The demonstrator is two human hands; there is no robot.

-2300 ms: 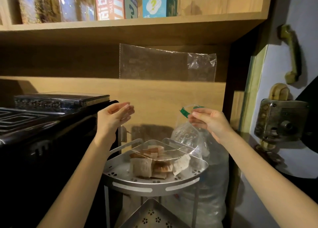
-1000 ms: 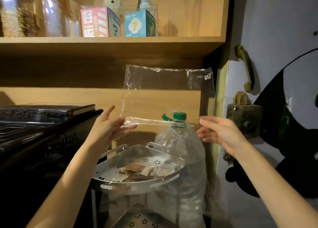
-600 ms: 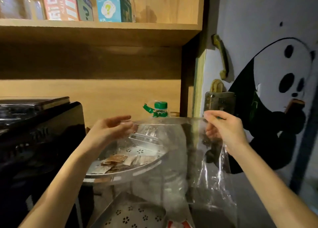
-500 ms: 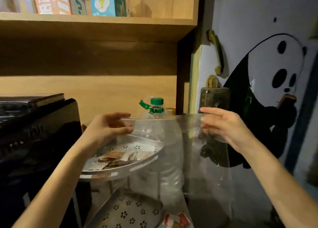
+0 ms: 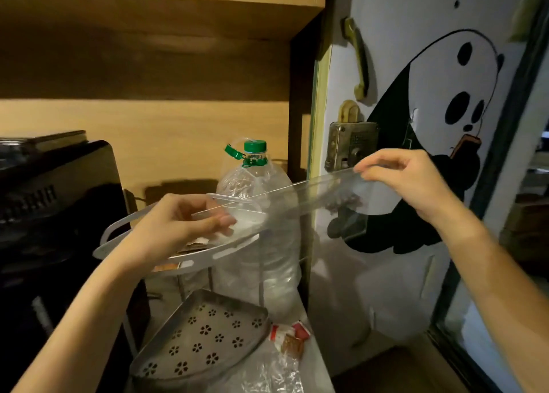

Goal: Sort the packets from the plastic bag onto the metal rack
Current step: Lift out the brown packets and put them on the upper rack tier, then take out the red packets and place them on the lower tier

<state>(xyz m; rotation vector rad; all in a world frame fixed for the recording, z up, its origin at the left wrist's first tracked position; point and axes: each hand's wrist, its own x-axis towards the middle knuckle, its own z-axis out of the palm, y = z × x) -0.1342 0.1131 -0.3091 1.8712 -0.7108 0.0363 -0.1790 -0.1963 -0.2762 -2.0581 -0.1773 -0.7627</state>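
Since the earlier frames the plastic bag has come down from being held up high against the shelf and now stretches slanting between the two hands, low on the left and higher on the right, while the view has swung toward the panda picture on the wall.

The left hand pinches the bag's lower end between thumb and fingers just above the top tray of the metal rack. The right hand pinches the upper end, its grip pressed together on the plastic edge. The bag looks empty, though some dark marks show through it near the right hand and I cannot tell whether they are in the bag or behind it.

The packets lie on the top tray, mostly hidden by the left hand, so their number cannot be counted; only an edge or two shows. The lower tray of the rack is bare.

By my judgement the emptying step is done and the bag is being flattened or folded away. The next move likely calls for setting the bag aside and then spreading the packets in order on the tray.

Counted: one bag, two rack trays in view, one large clear bottle with a green cap behind the rack, and a few red and white sachets on the worktop by the lower tray.
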